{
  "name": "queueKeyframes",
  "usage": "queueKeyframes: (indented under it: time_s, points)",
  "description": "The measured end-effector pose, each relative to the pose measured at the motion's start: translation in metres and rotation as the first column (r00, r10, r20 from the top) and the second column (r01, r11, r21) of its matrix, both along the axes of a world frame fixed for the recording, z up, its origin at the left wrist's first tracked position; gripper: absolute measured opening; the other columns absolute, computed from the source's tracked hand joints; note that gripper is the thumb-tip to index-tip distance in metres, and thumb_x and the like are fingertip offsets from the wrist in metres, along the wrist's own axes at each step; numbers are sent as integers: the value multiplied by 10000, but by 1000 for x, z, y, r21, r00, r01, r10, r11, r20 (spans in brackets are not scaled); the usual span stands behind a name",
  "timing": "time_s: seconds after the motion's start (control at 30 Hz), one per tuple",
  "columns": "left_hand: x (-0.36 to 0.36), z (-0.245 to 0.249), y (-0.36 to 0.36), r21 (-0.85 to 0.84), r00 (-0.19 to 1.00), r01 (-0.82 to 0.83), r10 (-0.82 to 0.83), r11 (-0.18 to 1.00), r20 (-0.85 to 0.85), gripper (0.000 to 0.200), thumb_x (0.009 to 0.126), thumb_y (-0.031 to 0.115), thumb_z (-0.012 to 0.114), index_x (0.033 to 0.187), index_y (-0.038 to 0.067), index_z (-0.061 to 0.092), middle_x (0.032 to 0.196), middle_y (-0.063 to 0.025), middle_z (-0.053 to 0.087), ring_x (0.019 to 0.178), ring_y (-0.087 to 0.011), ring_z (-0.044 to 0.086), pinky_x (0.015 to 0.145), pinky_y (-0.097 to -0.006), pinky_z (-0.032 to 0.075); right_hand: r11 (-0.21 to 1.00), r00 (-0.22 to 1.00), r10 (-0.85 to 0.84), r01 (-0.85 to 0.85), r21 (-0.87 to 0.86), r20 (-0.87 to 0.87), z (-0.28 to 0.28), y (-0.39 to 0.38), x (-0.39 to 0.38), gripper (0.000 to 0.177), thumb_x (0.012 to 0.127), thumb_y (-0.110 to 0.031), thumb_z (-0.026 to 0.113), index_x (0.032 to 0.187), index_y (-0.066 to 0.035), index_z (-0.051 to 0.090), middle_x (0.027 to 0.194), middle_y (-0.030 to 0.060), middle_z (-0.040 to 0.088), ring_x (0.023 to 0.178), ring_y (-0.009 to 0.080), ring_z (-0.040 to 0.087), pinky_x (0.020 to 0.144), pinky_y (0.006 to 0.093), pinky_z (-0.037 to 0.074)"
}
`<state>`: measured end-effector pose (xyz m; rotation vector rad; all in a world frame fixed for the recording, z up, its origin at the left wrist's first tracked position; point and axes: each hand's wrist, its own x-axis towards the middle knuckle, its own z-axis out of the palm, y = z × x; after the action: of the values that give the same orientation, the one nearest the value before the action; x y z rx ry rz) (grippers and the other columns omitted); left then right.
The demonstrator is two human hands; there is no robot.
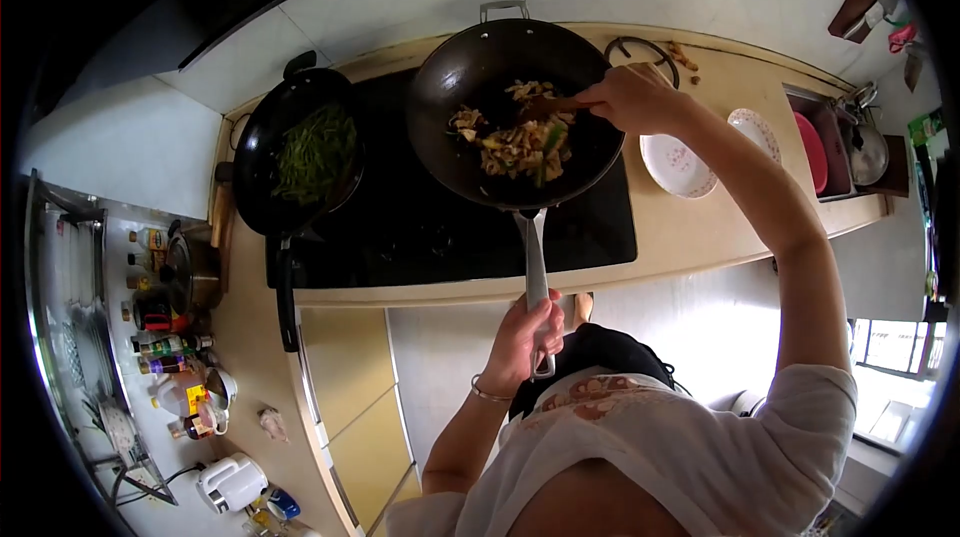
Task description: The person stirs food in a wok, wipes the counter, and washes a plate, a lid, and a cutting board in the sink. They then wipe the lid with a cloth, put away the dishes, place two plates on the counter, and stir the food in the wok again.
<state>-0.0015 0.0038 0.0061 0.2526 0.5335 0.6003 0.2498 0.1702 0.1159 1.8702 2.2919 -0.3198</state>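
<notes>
My left hand (527, 337) is closed around the metal handle (535, 257) of a large dark wok (450, 87) on the stove. Over the wok's right side, my right hand (635, 100) grips a brown wooden spatula (553, 107). Its blade dips among the food, partly hidden by the pieces. Sliced pale meat with bits of green (520, 150) lies in the bottom of the wok. To the left, a second black pan (262, 177) holds green vegetables (318, 152), and neither hand touches it.
Two patterned white plates (680, 169) stand right of the black cooktop (450, 257). A round black ring (645, 45) lies behind them. At far right is a sink with a red basin (812, 152). Several bottles (165, 345) and a white kettle (232, 482) line the left counter.
</notes>
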Motion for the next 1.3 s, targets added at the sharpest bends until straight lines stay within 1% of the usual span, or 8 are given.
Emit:
queueKeyframes:
  time_s: [0.13,0.3,0.37,0.6,0.77,0.9,1.13,1.3]
  points:
    - [1,2,1,-17,1000,10,-11,1000,-23,181,850,205,475,961,63,454,620,-7,451,460,-60,389,432,-195,334,994,980,-58,74,78,-190,-25,28,-7,255,797,-244,498,1039,-265,574,885,77,608,845,244,563,739,356,428]
    - [1,4,1,-3,999,7,-7,1000,-41,180,850,207,475,958,63,459,621,-3,445,463,-59,383,437,-196,333,998,980,-35,43,38,-198,-35,31,-21,259,793,-252,482,1034,-260,577,872,79,606,858,251,555,739,355,427]
    - [1,3,0,-3,999,8,-8,1000,-38,178,851,206,474,958,65,461,622,-3,445,463,-60,380,438,-198,332,991,987,134,-136,-14,-88,-19,15,-6,260,789,-255,481,1029,-259,581,864,77,607,857,238,557,729,350,427]
    - [0,-2,0,10,1000,17,-17,1000,-22,203,861,215,449,975,47,452,656,-13,475,481,-59,403,433,-197,327,991,977,116,-103,81,-180,-31,37,-4,262,764,-281,528,1018,-256,587,851,49,611,825,227,560,730,343,421]
    - [1,1,1,20,1000,21,-20,1000,-21,200,861,214,448,980,53,449,651,-8,472,480,-57,401,436,-195,331,975,976,215,-216,-57,-32,-9,23,14,278,768,-241,528,1042,-250,574,865,36,581,829,199,538,732,328,397]
    - [0,4,1,-2,998,25,-25,1000,-61,179,859,208,451,962,62,457,630,-17,450,464,-69,376,434,-203,323,975,945,178,-206,-79,-273,-20,46,20,304,760,-238,544,1063,-261,561,885,20,584,851,194,528,748,315,383]
    - [-2,-1,1,6,998,49,-49,999,-26,192,871,202,417,992,57,450,666,-16,460,477,-69,389,431,-203,317,908,932,298,-343,-240,-206,-21,71,31,302,742,-229,581,1043,-238,577,946,0,596,905,175,532,771,326,392]
    - [0,4,1,21,998,34,-33,999,-56,193,871,200,413,995,56,450,666,-21,461,477,-75,391,429,-205,314,899,881,413,-434,-49,-229,-32,78,30,293,738,-180,577,1026,-237,587,815,22,567,839,188,528,735,309,389]
